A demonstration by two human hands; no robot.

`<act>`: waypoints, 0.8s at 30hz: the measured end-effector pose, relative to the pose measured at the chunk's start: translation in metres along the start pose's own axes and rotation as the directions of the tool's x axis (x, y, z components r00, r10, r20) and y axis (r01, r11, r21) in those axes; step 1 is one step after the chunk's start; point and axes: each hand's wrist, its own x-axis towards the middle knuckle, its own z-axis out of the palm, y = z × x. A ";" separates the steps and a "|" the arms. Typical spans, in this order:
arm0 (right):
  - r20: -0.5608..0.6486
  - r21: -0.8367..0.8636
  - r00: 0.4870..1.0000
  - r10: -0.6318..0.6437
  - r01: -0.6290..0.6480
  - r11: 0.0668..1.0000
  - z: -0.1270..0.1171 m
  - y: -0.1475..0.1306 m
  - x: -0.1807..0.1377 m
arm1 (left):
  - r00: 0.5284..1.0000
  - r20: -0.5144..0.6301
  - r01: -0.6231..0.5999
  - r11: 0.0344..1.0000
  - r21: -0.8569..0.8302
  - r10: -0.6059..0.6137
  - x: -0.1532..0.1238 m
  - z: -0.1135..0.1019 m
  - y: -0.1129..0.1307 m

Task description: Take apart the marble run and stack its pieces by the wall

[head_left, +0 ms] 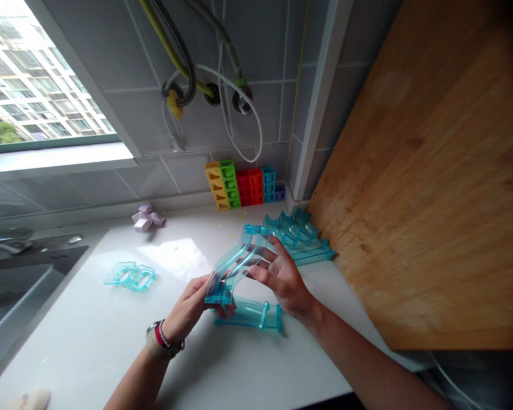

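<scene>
One curved teal track [238, 263], long axis slanting toward upper right, left fingers [198, 284] and right fingers [263, 275] gripping it

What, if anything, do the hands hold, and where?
A curved translucent blue piece: left hand at its lower end, right hand at its upper part.

Some fingers of my left hand [191, 306] hidden from me behind curved teal track [231, 265]; near end of teal channel [250, 316] covered by same hand; right hand [285, 280] masks part of ribbed teal pieces [288, 229]; sink [19, 302] cut by left edge; pale object [36, 400] cropped at bottom-left corner, can't identify; yellow specks [232, 235] too small to tell
</scene>
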 end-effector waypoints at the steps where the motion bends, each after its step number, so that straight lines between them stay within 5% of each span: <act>1: -0.005 -0.024 1.000 -0.008 0.008 1.000 0.000 0.001 0.000 | 0.999 -0.033 0.000 1.000 -0.018 -0.001 0.001 0.000 0.000; 8: -0.082 -0.073 0.996 -0.018 0.012 0.997 0.001 -0.001 0.001 | 0.986 -0.145 -0.106 0.981 -0.160 0.083 0.005 0.000 0.005; 15: -0.043 -0.106 0.999 0.014 -0.018 0.994 0.005 0.002 0.000 | 0.936 -0.295 -0.214 0.976 -0.035 0.194 0.005 -0.003 0.005; 24: -0.101 -0.073 0.992 0.070 -0.078 0.994 -0.001 0.007 -0.003 | 0.896 -0.410 -0.274 0.940 -0.202 0.173 0.008 -0.014 0.004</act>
